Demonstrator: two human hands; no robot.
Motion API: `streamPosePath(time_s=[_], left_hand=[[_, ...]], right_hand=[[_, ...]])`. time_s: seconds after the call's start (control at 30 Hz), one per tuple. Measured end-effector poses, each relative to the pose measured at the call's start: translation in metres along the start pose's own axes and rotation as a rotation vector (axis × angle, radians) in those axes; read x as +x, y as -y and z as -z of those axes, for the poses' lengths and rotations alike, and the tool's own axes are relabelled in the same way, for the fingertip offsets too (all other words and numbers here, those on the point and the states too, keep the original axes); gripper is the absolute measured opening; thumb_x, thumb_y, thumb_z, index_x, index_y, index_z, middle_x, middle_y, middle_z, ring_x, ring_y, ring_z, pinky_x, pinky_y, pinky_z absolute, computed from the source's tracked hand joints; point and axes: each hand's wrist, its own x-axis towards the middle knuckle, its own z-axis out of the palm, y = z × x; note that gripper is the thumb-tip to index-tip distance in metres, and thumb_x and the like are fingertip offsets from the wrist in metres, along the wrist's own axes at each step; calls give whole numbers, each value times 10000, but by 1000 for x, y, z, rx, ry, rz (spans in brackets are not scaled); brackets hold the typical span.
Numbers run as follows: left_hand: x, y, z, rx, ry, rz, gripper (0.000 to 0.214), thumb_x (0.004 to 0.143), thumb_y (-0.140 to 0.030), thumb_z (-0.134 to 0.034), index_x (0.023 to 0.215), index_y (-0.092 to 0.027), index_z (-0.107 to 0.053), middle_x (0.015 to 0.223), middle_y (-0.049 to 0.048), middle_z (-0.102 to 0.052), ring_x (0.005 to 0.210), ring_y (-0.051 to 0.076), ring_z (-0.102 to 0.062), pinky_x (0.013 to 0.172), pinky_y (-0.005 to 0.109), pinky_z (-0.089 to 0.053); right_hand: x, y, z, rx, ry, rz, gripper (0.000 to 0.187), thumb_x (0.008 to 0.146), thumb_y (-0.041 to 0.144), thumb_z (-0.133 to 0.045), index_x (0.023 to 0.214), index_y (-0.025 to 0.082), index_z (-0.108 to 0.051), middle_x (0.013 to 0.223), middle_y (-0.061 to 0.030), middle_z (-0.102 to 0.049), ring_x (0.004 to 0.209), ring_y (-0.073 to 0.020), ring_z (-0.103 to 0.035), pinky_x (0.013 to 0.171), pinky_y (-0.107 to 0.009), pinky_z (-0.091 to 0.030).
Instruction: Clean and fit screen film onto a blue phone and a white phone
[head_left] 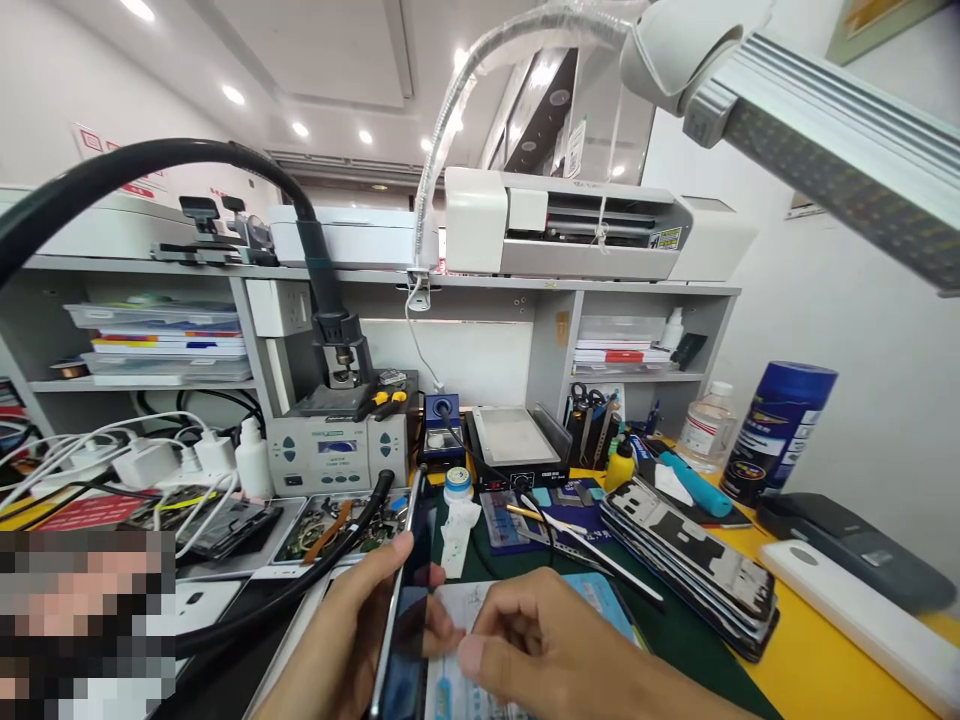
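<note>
A dark smartphone [405, 610] with a silvery edge stands tilted on its side in my left hand [352, 610]. My left thumb lies along its edge, while the other fingers are mostly hidden behind it. My right hand [532, 635] is just right of the screen, with fingers curled and thumb and forefinger pressed together. I cannot make out whether anything is between them. The glossy screen reflects fingers. Beneath my hands lies a printed white and blue sheet [604, 600] on a green mat [675, 640].
A stack of opened phones [694, 550] lies to the right, near a blue spray can [780, 430]. Tweezers [600, 555] and a small bottle [457, 485] are ahead. A hot-air station [337, 455] stands back left; its black hose [300, 590] crosses the left side. A lamp [840, 140] overhangs the right.
</note>
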Motion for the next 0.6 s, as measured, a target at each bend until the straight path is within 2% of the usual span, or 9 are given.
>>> streamPosePath(time_s=[0.1,0.23,0.33,0.4,0.5,0.6], left_hand=[[3,2,-2,-43,-27,-96,282,791,-245,-813,1003,-124,-670,818,115,-755,820,352,-791,717,415,-648],[2,3,-6,-74,-41,-224,337,867,-204,-742,1164,-136,-599,880,107,-737,898,368,-784,792,457,-638],[0,5,-7,-79,-18,-241,420,876,-182,-732,1243,-145,-533,876,99,-726,948,381,-776,836,481,-624],[0,9,-6,-97,8,-240,507,840,-172,-778,1265,-163,-503,874,82,-721,981,384,-770,880,486,-609],[2,14,-4,-121,60,-231,600,779,-196,-853,1252,-186,-485,875,62,-717,999,388,-765,927,494,-585],[4,16,-2,-103,93,-244,536,763,-282,-891,1145,-186,-527,892,76,-730,995,380,-764,938,508,-574]], right_hand=[[-2,2,1,8,-10,24,345,828,464,-722,907,131,-681,680,32,-542,566,-92,-432,502,-199,-320],[-1,-8,-1,-82,-46,96,566,701,475,-838,1135,150,-673,925,-39,-656,593,-114,-546,512,-212,-398],[2,-21,-4,-279,-103,283,651,675,475,-874,1189,132,-670,916,-53,-664,531,-121,-561,476,-235,-406],[3,-29,-8,-487,-207,446,524,747,394,-841,1169,129,-677,851,-44,-669,530,-144,-586,502,-262,-438],[3,-35,-12,-721,-429,667,233,862,185,-669,1094,159,-666,745,-20,-673,569,-183,-644,542,-289,-476],[4,-34,-13,-773,-527,791,209,888,91,-548,1055,171,-645,747,-36,-696,598,-192,-683,504,-286,-473]])
